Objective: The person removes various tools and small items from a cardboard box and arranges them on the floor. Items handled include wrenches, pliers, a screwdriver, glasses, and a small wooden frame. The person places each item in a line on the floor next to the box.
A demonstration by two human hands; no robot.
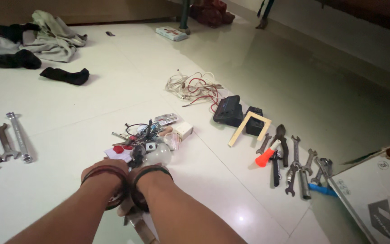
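Both my forearms reach down side by side to a small heap of odds and ends (147, 135) on the pale tiled floor. My left hand (106, 168) and my right hand (152, 171) show only as wrists with dark bangles and threads; the fingers are hidden behind them. They sit at the near edge of the heap, close to a clear light bulb (158, 154), red plastic bits (122, 147), a white block (183, 129) and thin black wires (136, 127). A metal tool part (137, 222) pokes out beneath my wrists. I cannot see what either hand holds.
Spanners (1, 141) lie at the left. Right of the heap are tangled red and white wires (195, 88), two black boxes (229, 110), a wooden frame (249, 126), an orange-handled tool (267, 155), pliers, several wrenches (301, 165) and a cardboard box (380, 194). Clothes (37, 40) lie far left.
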